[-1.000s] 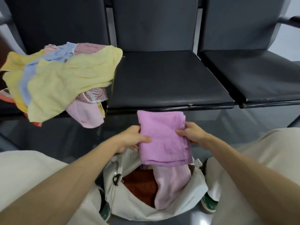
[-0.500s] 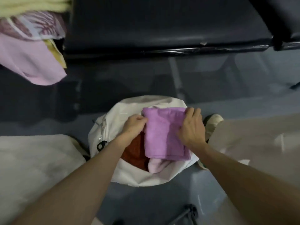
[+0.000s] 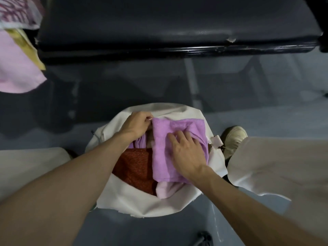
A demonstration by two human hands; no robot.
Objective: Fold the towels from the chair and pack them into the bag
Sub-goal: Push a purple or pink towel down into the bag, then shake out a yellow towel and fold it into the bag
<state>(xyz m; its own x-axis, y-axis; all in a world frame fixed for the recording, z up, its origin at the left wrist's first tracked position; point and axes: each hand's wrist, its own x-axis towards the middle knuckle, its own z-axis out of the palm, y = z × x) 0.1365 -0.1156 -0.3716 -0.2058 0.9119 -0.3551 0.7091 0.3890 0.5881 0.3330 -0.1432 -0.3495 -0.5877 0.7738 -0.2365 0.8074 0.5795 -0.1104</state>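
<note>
Now the chair [image 3: 159, 23] runs across the view beyond both hands, and its leftover towels [image 3: 16, 68] hang well off to the left of the left hand [image 3: 137, 126]. Directly under both hands, the bag [image 3: 133, 205] sits open on the floor. The purple towel [image 3: 165, 157] lies in its mouth, over a pink towel [image 3: 165, 189] and beside a red towel [image 3: 134, 171] that shows under the left forearm. The right hand [image 3: 188, 153], which half a second ago gripped the purple towel's right edge, now lies flat on top, fingers spread and pressing down. The left hand has shifted to the far left corner, its fingers curled and pinching it.
</note>
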